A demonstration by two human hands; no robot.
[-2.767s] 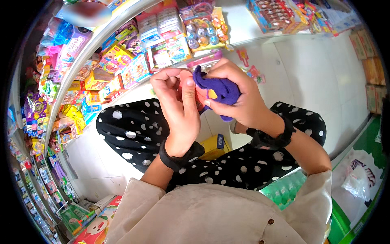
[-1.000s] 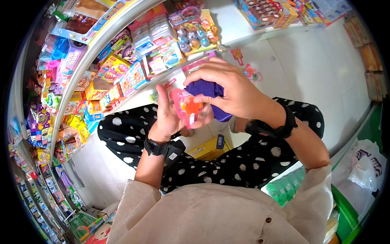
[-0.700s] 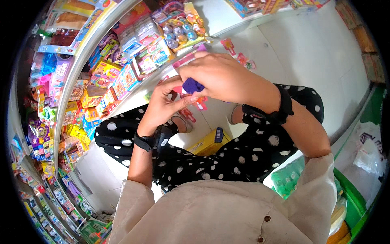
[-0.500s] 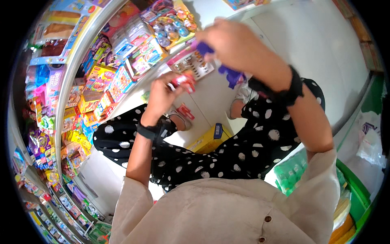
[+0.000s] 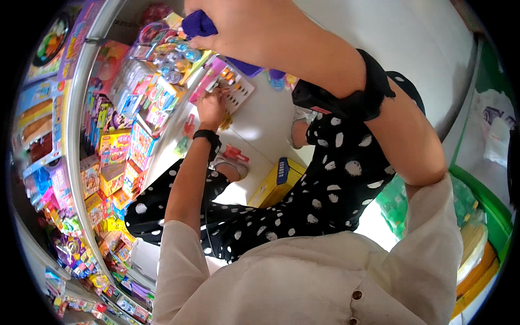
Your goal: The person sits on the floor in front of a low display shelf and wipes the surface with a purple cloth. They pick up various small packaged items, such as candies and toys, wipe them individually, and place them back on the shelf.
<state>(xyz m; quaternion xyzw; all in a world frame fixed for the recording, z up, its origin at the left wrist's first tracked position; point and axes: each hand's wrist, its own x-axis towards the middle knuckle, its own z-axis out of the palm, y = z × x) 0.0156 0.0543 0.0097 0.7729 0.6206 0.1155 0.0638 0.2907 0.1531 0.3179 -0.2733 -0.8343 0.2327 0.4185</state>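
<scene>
My right hand (image 5: 238, 35) is raised at the top, its fingers closed round a purple cloth (image 5: 199, 24). More of the cloth hangs below the hand. My left hand (image 5: 212, 111) reaches to a pink and white display box (image 5: 242, 93) with rows of small dark and orange pieces. Its fingers are bent together at the box's near side; what they pinch is too small to make out. A small yellow-brown thing (image 5: 225, 121) shows beside that hand. Nearby are a red toy-like piece (image 5: 188, 125) and a green one (image 5: 182, 145), by the shelf's foot.
Shelves at the left hold packed snack boxes (image 5: 115, 149) and round clear capsules (image 5: 176, 62). Another red piece (image 5: 235, 153) lies by my left shoe. Between my legs stands a yellow box (image 5: 277, 182). Green bottles (image 5: 392, 206) and a green-edged unit (image 5: 485, 200) are at my right.
My left hand has let go of the red and white piece and moved to the display box. My right hand has swung up and left with the purple cloth.
</scene>
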